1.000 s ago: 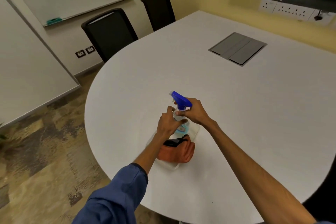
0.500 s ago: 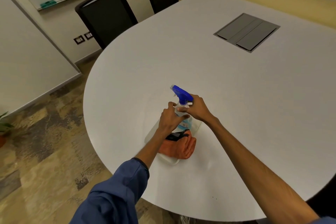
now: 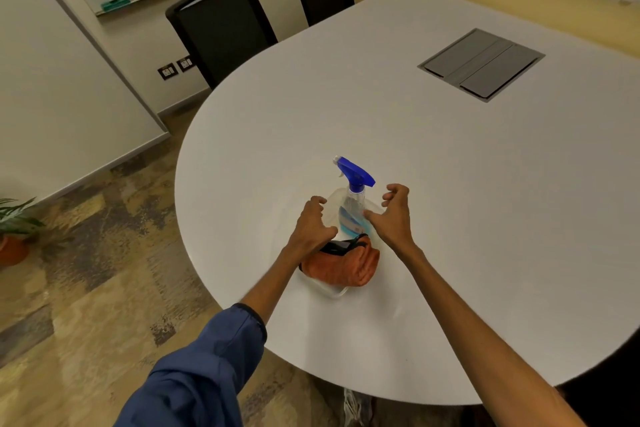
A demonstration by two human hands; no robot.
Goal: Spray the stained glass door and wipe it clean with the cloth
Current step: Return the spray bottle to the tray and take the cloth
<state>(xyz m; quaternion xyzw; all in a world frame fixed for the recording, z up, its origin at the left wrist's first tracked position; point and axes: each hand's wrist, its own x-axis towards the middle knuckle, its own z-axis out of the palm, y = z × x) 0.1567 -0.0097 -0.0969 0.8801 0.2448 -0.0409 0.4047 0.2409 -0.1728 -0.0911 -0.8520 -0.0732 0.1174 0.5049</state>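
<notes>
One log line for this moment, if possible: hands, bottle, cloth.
spray bottle: upright in clear tray | cloth: lying in tray | left hand: open, holds nothing | right hand: open, holds nothing

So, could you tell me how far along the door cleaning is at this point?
Barely begun. Nothing looks done: the spray bottle stands upright in the clear tray on the white table, and the orange cloth lies bunched beside it. In hand: nothing; the left hand and right hand flank the bottle, fingers half curled. Left: picking both up, spraying and wiping; no stained door is in view.
</notes>
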